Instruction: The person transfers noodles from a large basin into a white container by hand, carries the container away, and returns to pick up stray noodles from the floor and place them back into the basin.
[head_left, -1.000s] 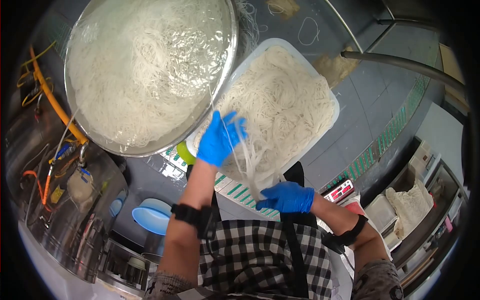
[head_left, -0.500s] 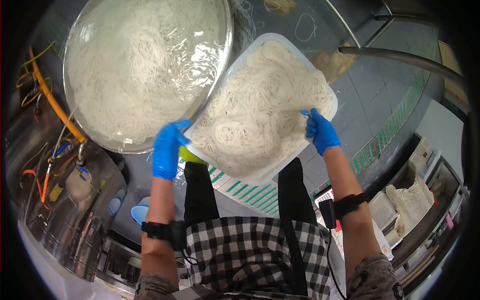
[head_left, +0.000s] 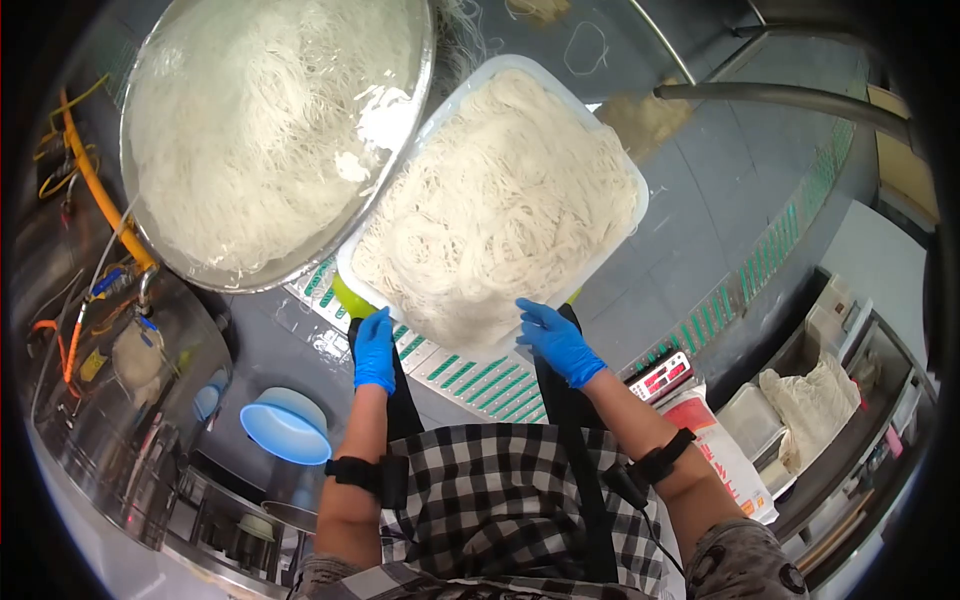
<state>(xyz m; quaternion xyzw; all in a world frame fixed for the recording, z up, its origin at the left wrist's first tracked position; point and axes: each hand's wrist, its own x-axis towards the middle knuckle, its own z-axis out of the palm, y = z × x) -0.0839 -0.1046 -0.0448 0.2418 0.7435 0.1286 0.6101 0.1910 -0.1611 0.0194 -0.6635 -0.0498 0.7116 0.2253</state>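
Observation:
A white rectangular tub (head_left: 641, 205) holds a heap of pale noodles (head_left: 500, 190). Both hands wear blue gloves. My left hand (head_left: 375, 352) is beside the tub's lower left edge, its fingers pointing up; whether it grips anything is unclear. At the near right edge of the tub, my right hand (head_left: 556, 340) has its fingers extended and apart, holding nothing visible. A large round metal basin (head_left: 428, 75) with more noodles in liquid (head_left: 270, 130) stands to the upper left, against the tub. Part of something green (head_left: 350, 300) shows under the tub.
On the floor at lower left is a blue basin (head_left: 285, 428). A digital scale (head_left: 660, 378) and a printed sack (head_left: 712, 440) sit at right. Metal rails (head_left: 790, 95) cross the upper right. An orange hose (head_left: 100, 205) runs along the left, and a slotted drain (head_left: 465, 380) crosses the floor.
Both hands have moved down toward the body, and my right hand has also moved left, away from the noodles. The view has shifted, showing more of the blue basin and the scale.

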